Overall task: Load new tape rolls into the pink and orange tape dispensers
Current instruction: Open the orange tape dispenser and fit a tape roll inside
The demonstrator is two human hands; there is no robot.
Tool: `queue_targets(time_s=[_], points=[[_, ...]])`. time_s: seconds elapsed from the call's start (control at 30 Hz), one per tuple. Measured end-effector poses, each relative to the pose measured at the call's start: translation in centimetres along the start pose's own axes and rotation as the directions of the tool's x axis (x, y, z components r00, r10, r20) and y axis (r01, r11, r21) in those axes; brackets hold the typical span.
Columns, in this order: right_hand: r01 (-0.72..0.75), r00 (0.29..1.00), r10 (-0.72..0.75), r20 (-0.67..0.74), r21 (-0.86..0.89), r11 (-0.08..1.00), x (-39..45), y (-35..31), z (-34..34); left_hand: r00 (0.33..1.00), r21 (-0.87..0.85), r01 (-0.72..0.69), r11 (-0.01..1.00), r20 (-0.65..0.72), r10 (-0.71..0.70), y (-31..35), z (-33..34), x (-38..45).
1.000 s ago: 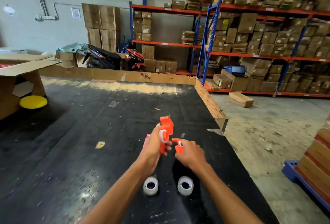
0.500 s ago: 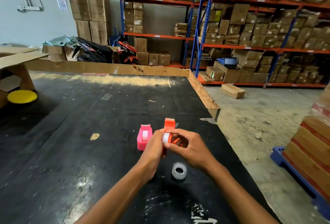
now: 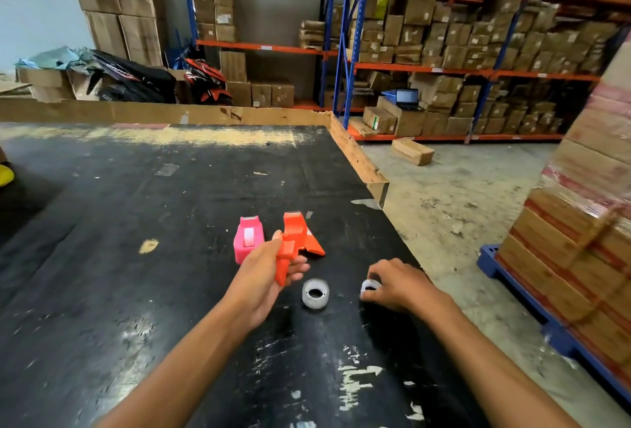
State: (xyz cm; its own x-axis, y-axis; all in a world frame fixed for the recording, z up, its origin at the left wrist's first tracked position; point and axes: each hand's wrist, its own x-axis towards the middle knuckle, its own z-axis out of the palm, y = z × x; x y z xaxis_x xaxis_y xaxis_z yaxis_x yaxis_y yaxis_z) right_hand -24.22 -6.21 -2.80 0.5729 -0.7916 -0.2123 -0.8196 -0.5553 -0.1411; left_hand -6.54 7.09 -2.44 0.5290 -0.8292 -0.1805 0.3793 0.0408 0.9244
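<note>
Change since half a second ago: the hands, then together at the orange dispenser [image 3: 293,246], are now apart. The right hand [image 3: 396,286] has dropped to the table [image 3: 102,291] and holds a small white roll [image 3: 370,287] that was not lying there before. The left hand [image 3: 264,270] keeps the orange dispenser. A hinged flap of that dispenser now hangs open to the right.

Left fingers [image 3: 297,269]: wrapped around the lower body of the orange dispenser, holding it off the table. Its cutter end points away from the fingers, toward the far edge.

Right fingers [image 3: 367,296]: pinched narrow on the small roll, at or just above the table; contact with the table cannot be told.

Pink dispenser [image 3: 248,240]: stands on the table just beyond the left fingers, partly behind the hand. A pale roll shows in its top slot.

Second roll [image 3: 316,294]: lies flat on the table between the two hands, near the left fingertips, touched by neither.

Orange dispenser contents: cannot tell from this angle.

Materials and shapes: both dispensers are hard, blocky plastic with sloped tops. The rolls are translucent white rings with open cores. The table is black, scuffed and streaked white, with a raw cardboard rim [image 3: 358,161] along its far and right edges.

Surroundings: racks [image 3: 341,52] of brown cartons behind, and a wrapped pallet stack [image 3: 587,223] to the right.
</note>
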Motion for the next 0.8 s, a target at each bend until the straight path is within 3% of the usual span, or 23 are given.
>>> queue_targets(time_s=[0.1, 0.17, 0.23, 0.33, 0.43, 0.5, 0.57, 0.63, 0.73, 0.8], points=[[0.045, 0.995, -0.048, -0.088, -0.037, 0.998, 0.3, -1.1, 0.1, 0.999, -0.159, 0.05, 0.986, -0.003, -0.051, 0.1, -0.9, -0.4], [0.126, 0.989, -0.117, -0.094, 0.095, 0.988, 0.3, -2.8, 0.5, 0.997, -0.215, 0.069, 0.974, -0.019, -0.074, 0.3, -1.3, -0.7], [0.176, 0.984, -0.167, -0.062, 0.194, 0.965, 0.2, -4.5, 1.2, 0.996, -0.173, 0.08, 0.982, -0.035, -0.088, 0.3, -1.8, -0.9], [0.204, 0.977, -0.194, -0.085, 0.14, 0.969, 0.5, -6.1, 2.6, 0.996, 0.001, 0.048, 0.999, -0.071, -0.048, 0.3, -2.7, -1.3], [0.213, 0.974, -0.2, -0.109, 0.127, 0.969, 0.8, -6.7, 3.1, 0.996, 0.004, 0.037, 0.999, -0.086, -0.037, 0.4, -3.5, -1.7], [0.233, 0.969, -0.203, -0.141, 0.252, 0.939, 0.9, -6.6, 2.9, 0.995, -0.018, 0.045, 0.999, -0.084, -0.046, 0.5, -3.9, -1.8], [0.286, 0.958, -0.221, -0.185, 0.515, 0.808, 0.7, -6.8, 2.1, 0.996, -0.04, 0.049, 0.998, -0.077, -0.052, 0.6, -4.2, -1.9], [0.361, 0.931, -0.277, -0.239, 0.729, 0.582, 0.2, -7.3, 0.6, 0.996, -0.028, 0.045, 0.999, -0.075, -0.047, 0.8, -4.5, -2.0], [0.426, 0.88, -0.379, -0.285, 0.826, 0.369, -0.9, -8.0, -1.3, 0.998, 0.024, 0.031, 0.999, -0.054, -0.029, 1.1, -4.2, -2.3], [0.462, 0.849, -0.435, -0.3, 0.821, 0.335, -1.5, -8.4, -2.0, 1.0, 0.044, 0.013, 0.999, -0.024, -0.012, 1.2, -3.8, -2.6]])
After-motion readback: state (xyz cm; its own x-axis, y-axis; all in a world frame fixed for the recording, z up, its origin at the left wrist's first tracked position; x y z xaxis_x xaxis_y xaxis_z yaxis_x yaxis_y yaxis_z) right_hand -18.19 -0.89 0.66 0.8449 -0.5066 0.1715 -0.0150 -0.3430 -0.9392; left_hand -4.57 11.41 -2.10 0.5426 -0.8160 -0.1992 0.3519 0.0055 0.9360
